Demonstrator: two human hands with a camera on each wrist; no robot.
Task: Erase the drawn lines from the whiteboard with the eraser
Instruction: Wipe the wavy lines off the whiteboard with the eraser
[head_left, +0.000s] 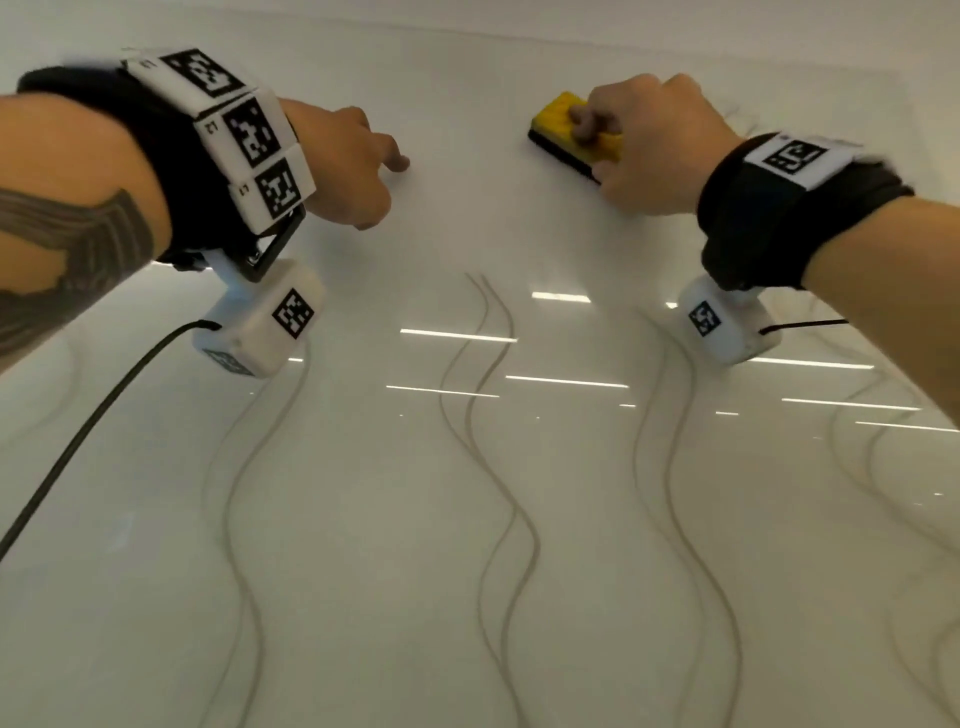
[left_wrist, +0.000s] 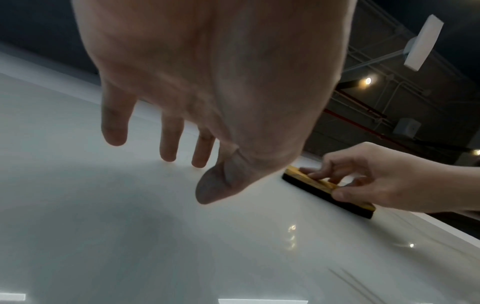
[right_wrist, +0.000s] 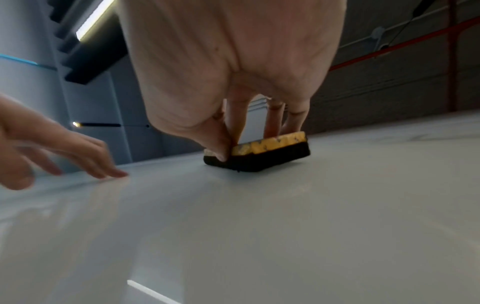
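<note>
A yellow eraser (head_left: 563, 130) with a black felt base lies flat on the white whiteboard (head_left: 467, 234) near its far edge. My right hand (head_left: 639, 140) grips it, fingers on top and thumb at its near side; the right wrist view shows the eraser (right_wrist: 270, 152) pressed to the board under my fingers (right_wrist: 272, 121). My left hand (head_left: 353, 161) is to the left, fingers straight, tips touching the bare board. In the left wrist view the eraser (left_wrist: 319, 187) sits right of my left fingers (left_wrist: 168, 144). Several wavy grey drawn lines (head_left: 498, 467) run across the near half.
The board's far edge (head_left: 519, 36) runs just beyond both hands. Ceiling lights reflect as bright bars (head_left: 457, 335) on the glossy surface. A black cable (head_left: 78, 436) trails from the left wrist camera over the board's left side.
</note>
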